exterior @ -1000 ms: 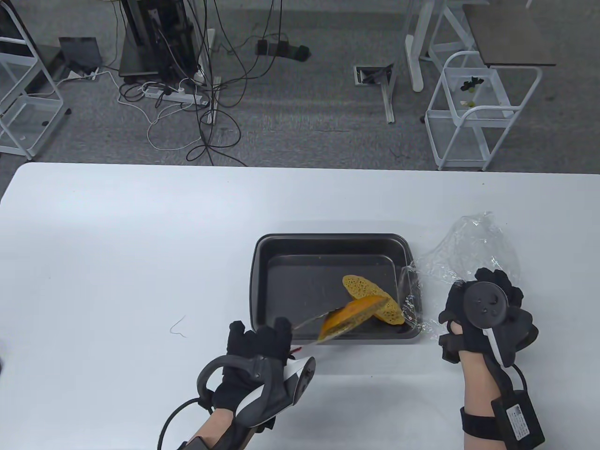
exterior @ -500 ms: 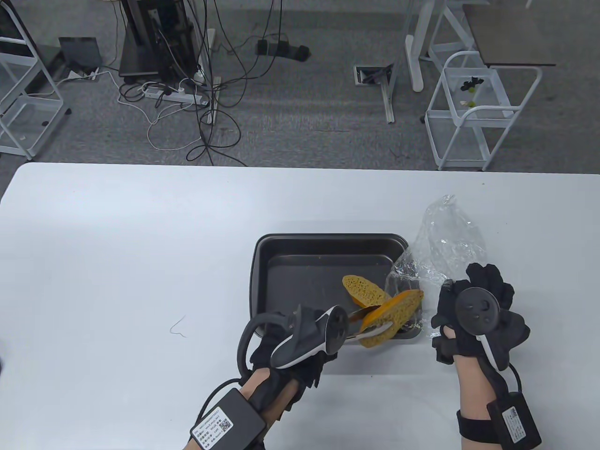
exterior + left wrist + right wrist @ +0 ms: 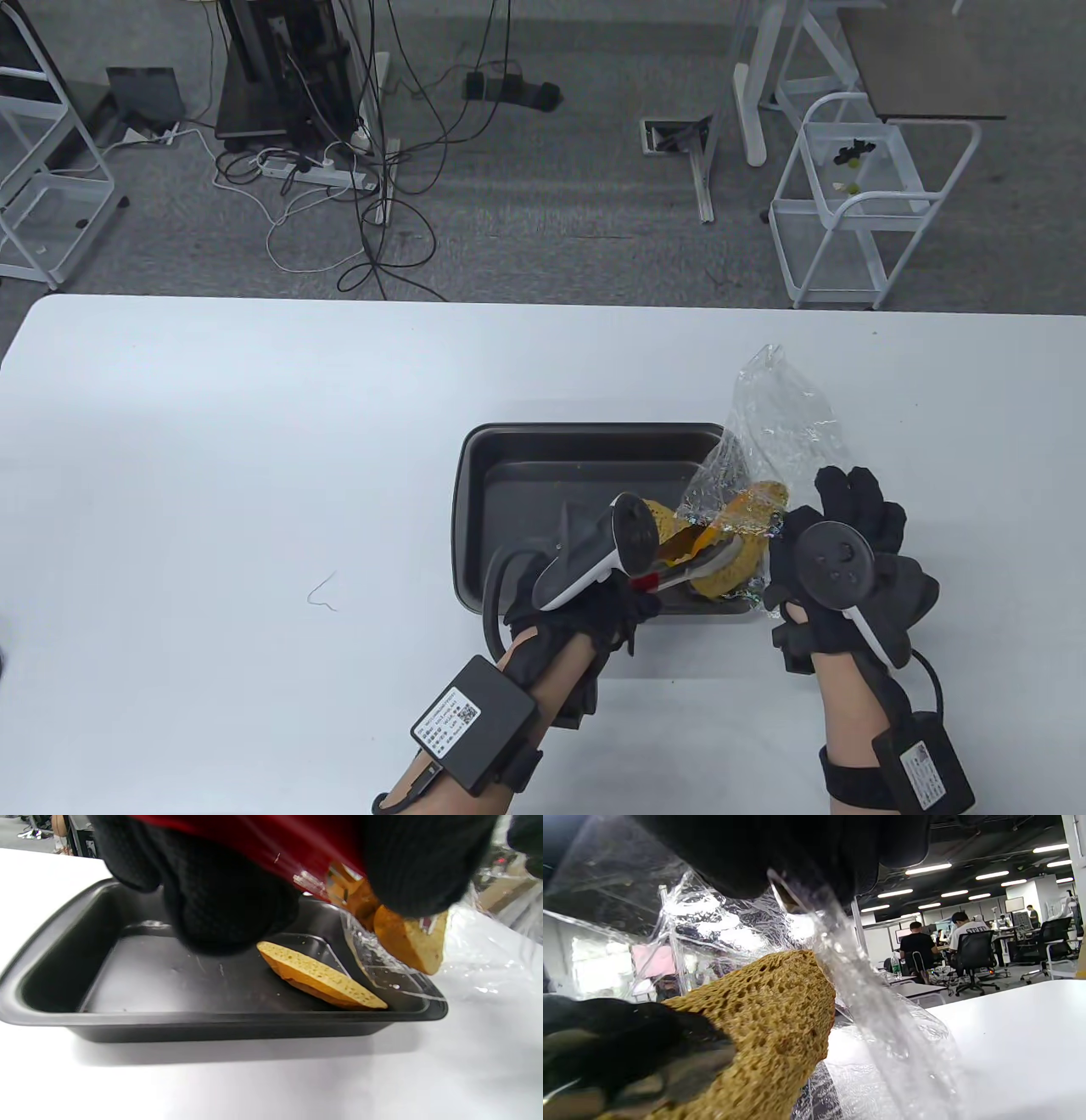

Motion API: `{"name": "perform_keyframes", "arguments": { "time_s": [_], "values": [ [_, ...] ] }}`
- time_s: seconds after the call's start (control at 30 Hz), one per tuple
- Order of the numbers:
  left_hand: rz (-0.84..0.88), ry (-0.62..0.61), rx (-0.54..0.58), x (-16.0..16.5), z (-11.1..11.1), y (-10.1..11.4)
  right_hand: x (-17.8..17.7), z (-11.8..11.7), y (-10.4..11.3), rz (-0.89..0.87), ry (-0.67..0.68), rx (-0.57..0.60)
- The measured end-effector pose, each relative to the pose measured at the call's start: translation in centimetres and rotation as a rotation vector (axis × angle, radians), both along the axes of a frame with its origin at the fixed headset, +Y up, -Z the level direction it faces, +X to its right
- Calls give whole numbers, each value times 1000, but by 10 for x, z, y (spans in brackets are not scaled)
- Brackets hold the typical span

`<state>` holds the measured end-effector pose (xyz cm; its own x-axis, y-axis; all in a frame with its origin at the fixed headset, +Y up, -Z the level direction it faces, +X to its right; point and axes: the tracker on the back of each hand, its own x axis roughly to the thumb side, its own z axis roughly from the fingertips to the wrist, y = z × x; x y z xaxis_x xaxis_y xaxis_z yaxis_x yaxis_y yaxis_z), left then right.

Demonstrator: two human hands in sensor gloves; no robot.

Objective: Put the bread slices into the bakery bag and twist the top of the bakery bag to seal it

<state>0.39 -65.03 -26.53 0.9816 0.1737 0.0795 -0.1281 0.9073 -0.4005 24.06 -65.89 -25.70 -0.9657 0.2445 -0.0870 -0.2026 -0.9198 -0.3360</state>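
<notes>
My left hand (image 3: pixel 632 607) grips red-handled metal tongs (image 3: pixel 691 567) that clamp a yellow-brown bread slice (image 3: pixel 751 501). The slice's far end pokes into the mouth of the clear plastic bag (image 3: pixel 776 416), over the right end of the dark baking tray (image 3: pixel 509 463). My right hand (image 3: pixel 814 514) pinches the bag's edge and holds it up, open toward the tray. A second slice (image 3: pixel 318 976) lies flat in the tray. In the right wrist view the held slice (image 3: pixel 772 1027) sits inside the bag film (image 3: pixel 878 1014).
A thin bent wire (image 3: pixel 321 592) lies on the white table (image 3: pixel 212 441) left of the tray. Beyond the table's far edge are floor cables and white racks (image 3: pixel 857 204). People sit at desks in the background of the right wrist view.
My left hand swung right, carrying the slice in the tongs from above the tray to the bag's mouth. My right hand shifted left and raised the bag more upright.
</notes>
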Motion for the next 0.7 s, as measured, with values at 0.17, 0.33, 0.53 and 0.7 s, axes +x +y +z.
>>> {"name": "perform_keyframes", "arguments": {
  "time_s": [0.17, 0.33, 0.53, 0.7],
  "values": [
    [-39, 75, 6, 6, 0, -2, -1, 2, 2, 36, -76, 3],
    [30, 85, -15, 11, -7, -3, -5, -1, 3, -110, 151, -42],
    [62, 104, -21, 18, -17, -1, -8, 2, 10, -216, 262, -70],
    [42, 101, 16, 31, -23, 6, -3, 4, 16, -407, 336, -92]
  ]
}}
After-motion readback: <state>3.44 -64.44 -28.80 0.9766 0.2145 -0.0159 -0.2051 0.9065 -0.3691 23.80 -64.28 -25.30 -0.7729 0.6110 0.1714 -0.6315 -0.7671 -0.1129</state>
